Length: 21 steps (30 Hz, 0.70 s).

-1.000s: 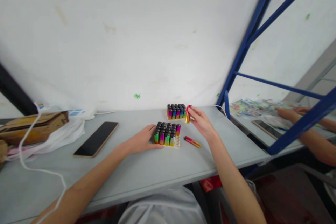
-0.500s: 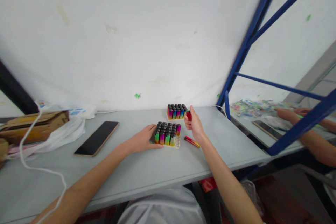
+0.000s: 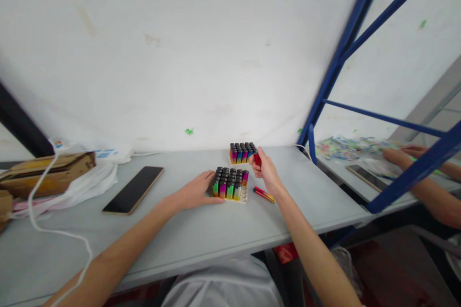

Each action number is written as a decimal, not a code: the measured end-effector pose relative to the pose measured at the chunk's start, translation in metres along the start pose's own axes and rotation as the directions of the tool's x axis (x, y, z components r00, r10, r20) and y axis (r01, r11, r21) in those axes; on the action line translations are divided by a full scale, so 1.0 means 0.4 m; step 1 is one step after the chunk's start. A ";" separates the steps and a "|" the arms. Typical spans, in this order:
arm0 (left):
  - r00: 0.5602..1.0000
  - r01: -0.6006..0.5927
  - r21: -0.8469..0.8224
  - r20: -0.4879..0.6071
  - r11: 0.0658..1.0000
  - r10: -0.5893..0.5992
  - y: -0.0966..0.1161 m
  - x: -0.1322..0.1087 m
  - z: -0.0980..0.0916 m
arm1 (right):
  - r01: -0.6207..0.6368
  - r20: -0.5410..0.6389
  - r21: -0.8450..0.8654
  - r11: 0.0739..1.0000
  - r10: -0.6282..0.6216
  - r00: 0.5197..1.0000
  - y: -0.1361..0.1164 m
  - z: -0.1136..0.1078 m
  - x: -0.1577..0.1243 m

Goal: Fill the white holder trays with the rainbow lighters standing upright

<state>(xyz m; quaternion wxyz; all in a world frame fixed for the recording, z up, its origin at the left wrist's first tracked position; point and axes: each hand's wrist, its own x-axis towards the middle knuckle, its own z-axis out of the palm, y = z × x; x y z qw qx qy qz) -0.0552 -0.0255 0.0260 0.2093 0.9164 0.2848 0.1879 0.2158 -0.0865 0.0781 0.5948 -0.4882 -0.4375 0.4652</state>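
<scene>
My left hand (image 3: 197, 191) braces the left side of a white tray (image 3: 243, 201), its thumb along the front edge and its fingers at the back corner. Upright lighters (image 3: 226, 187) with black tops and green, pink and yellow bodies fill most of this tray; bare slots show along its right side. Above and right of it, my right hand (image 3: 265, 169) is closed around a red lighter (image 3: 257, 159), thumb at its top. Two red-and-yellow lighters (image 3: 264, 194), or perhaps one, lie on the table below that hand. A second tray's lighters (image 3: 242, 152) stand behind.
A phone (image 3: 134, 190) lies left on the grey table (image 3: 187, 235). Farther left are a cardboard box (image 3: 54, 172), a white plastic bag (image 3: 97, 180) and a white cable (image 3: 59, 232). A blue metal frame (image 3: 329, 76) rises at right, with another person's arm (image 3: 421, 177) beyond it.
My right hand, with the red lighter, has shifted slightly left and down toward the front tray. My left hand stays at the tray's side. Beyond the frame, the other person's hands have moved a little.
</scene>
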 end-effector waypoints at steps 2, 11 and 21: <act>1.000 -0.001 0.000 0.000 1.000 0.001 -0.003 0.000 0.002 | 0.049 0.068 -0.011 0.999 -0.048 0.997 -0.013 -0.005 0.000; 1.000 -0.006 -0.007 0.008 1.000 0.006 0.000 0.003 0.002 | 0.441 0.389 -0.368 0.819 -0.295 0.873 -0.090 -0.065 -0.052; 1.000 -0.019 -0.018 -0.008 1.000 0.019 -0.010 0.000 0.006 | 0.460 0.504 -0.680 0.571 -0.092 0.859 -0.085 -0.091 -0.051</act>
